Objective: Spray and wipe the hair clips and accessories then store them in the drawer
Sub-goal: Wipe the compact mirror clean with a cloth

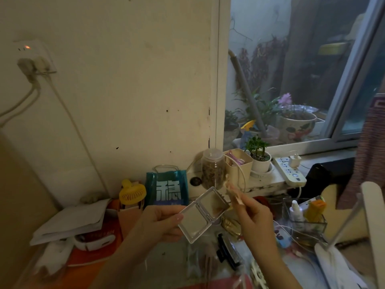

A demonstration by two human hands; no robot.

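Observation:
My left hand (161, 223) grips a small clear plastic hinged case (203, 213), held open in mid-air above the cluttered table. Its two square halves look empty. My right hand (253, 215) pinches a pale beige hair clip (233, 193) just right of the case's upper half, pointing up and left. Below my hands lie more accessories: a black clip (226, 250), a gold item (231, 225) and a white patterned piece (258, 272) at the bottom edge.
A teal bag (166, 188), yellow mini fan (132, 192) and papers (70, 222) stand at the back left. A jar (212, 168), beige cup (239, 165), potted plant (259, 157) and power strip (290, 170) line the window sill. A glass organiser (306, 222) with bottles sits right.

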